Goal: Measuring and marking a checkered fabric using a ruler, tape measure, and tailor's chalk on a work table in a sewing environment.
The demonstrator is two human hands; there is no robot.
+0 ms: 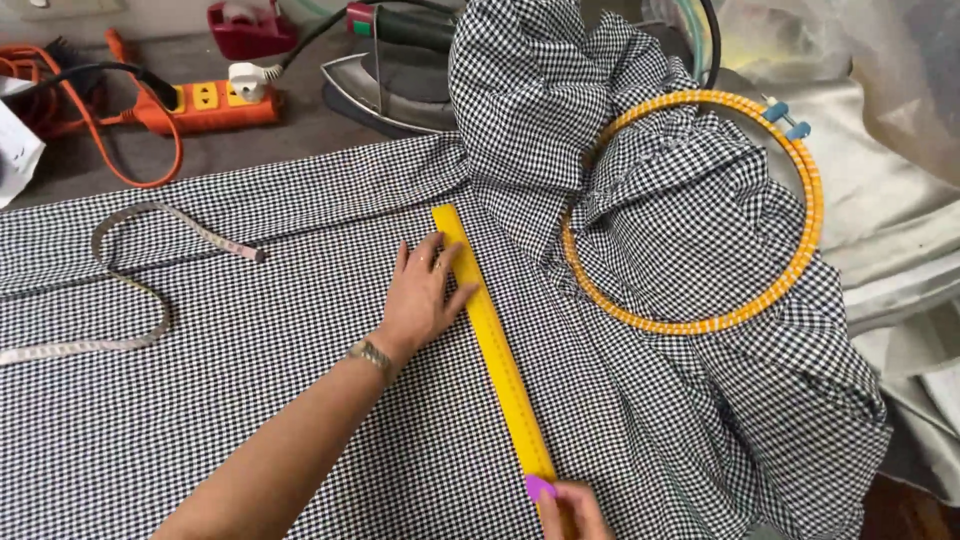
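Left hand (425, 295) lies flat and spread, palm down, pressing the yellow ruler (495, 345) onto the black-and-white check fabric (300, 400). It grips nothing, it only pins. Right hand (572, 508) sits at the ruler's near end, fingers pinched on a small purple chalk piece (538, 487) that touches the ruler's edge; most of that hand is out of frame.

The ruler runs diagonally across the cloth, from near the bunched fabric down toward us.

Risks as we judge them:
- The ruler is held only near its far half, so the near end could pivot under chalk pressure and skew the line.
- The fabric looks loose and could creep under the ruler.
- The bunched cloth under the orange hoop (695, 210) could drag the flat part.
- The iron (385, 70) sits just behind the fabric pile, with a plug in the orange power strip (205, 105); we cannot tell whether it is hot.

Containers: a red tray (250, 28) is at the back, with something pale in it that we cannot make out.

A measuring tape (130, 290) lies loose on the cloth, well to the left.
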